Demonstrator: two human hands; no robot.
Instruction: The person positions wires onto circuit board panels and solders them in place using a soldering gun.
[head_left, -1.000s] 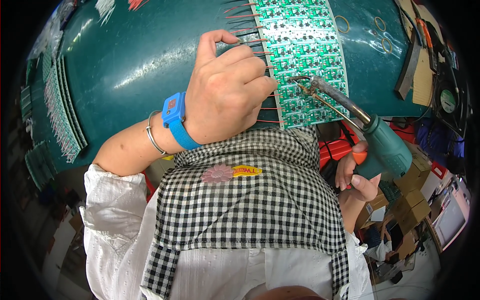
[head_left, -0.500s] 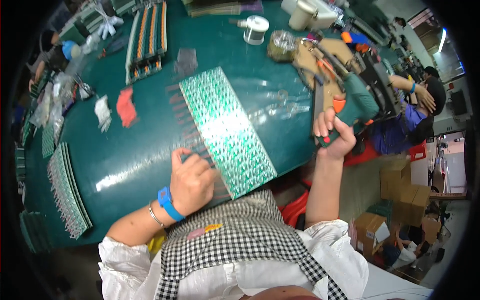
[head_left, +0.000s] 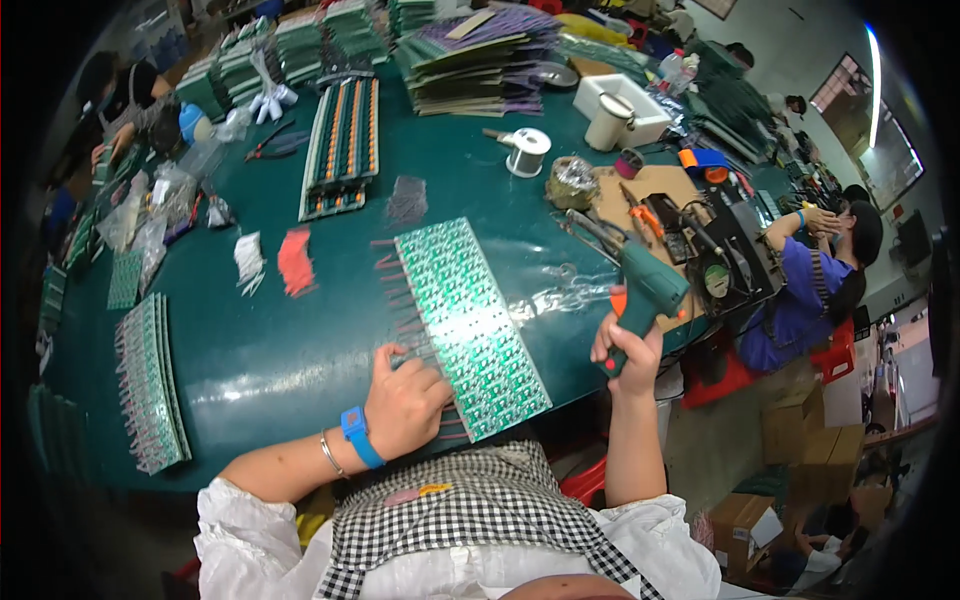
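A long green circuit board panel (head_left: pixel 485 350) lies slanted in front of me on the dark green table mat. Thin reddish wires (head_left: pixel 392 268) stick out along its left edge. My left hand (head_left: pixel 408 403) is at the lower part of that edge, over the wires, back of the hand up. Its fingers are curled except the index finger, which reaches out more; what lies under them is hidden. To the panel's right my right hand (head_left: pixel 630 355) is closed around the handle of a green heat gun (head_left: pixel 652 282) with an orange trigger. Its metal nozzle points away and leftward.
Red (head_left: pixel 295 262) and white (head_left: pixel 249 262) small piles lie left of the panel. Stacked wired boards (head_left: pixel 155 385) stand far left. A solder spool (head_left: pixel 528 153), a tool-covered cardboard piece (head_left: pixel 655 190) and a rack (head_left: pixel 345 140) lie beyond. A co-worker in purple (head_left: pixel 790 310) sits right.
My right hand has brought the heat gun left and down, closer to the panel. The whole view has shifted, showing more of the far table. My left hand stays by the panel's wired edge.
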